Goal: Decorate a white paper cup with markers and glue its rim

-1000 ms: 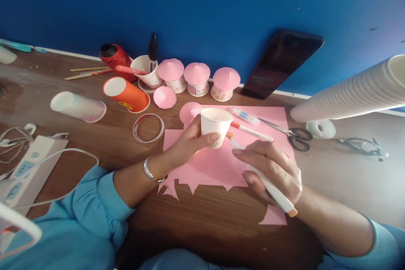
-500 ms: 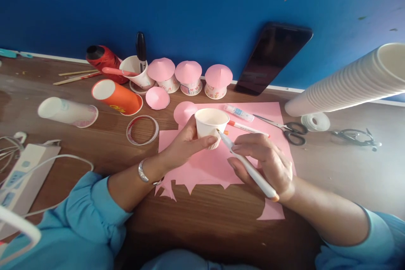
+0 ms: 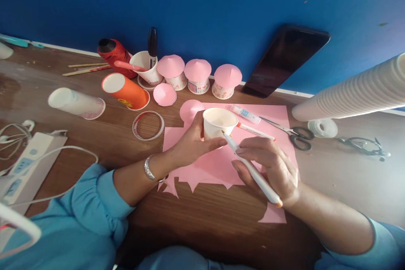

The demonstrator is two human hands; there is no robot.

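Observation:
My left hand is wrapped round a small white paper cup, holding it upright just above a pink paper sheet. My right hand grips a white marker with an orange end cap; its tip touches the cup's side near the rim. A pink paper circle lies just behind the cup. Three small cups with pink cone lids stand in a row by the wall.
An orange cup and a white cup lie on their sides at left, near a tape ring. Scissors, a glue tube, a phone, a long cup stack and a power strip are around.
The marker tip rose from beside the cup's base to its side near the rim. Both hands stayed close together over the pink sheet.

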